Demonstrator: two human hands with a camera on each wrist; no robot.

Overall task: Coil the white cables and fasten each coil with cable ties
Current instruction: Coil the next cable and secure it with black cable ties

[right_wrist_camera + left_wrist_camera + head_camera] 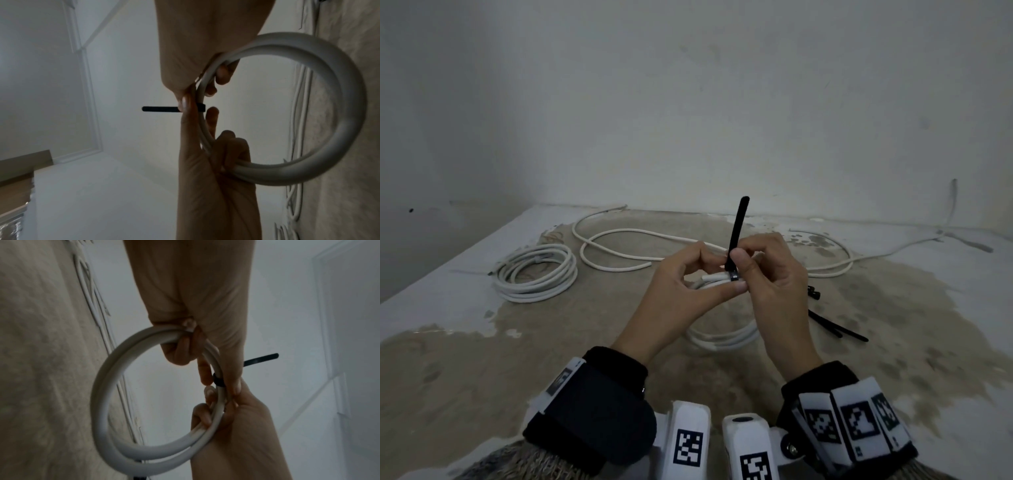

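I hold a small coil of white cable [722, 339] above the table with both hands. A black cable tie [737, 233] is wrapped round the coil's top, and its tail sticks straight up. My left hand [719, 270] grips the coil just left of the tie, fingers curled round the strands [107, 394]. My right hand [743, 271] pinches the tie at its base with the thumb, and its other fingers curl round the coil [339, 113]. The tie's tail [160, 108] juts out past the thumb. The tie's band [218, 381] sits between both hands' fingertips.
A tied white coil [537, 277] lies on the table's left. Loose white cables [619, 246] snake across the back and the right [832, 260]. Spare black ties [835, 329] lie right of my hands. The worn table [465, 359] meets a wall behind and drops off at the left.
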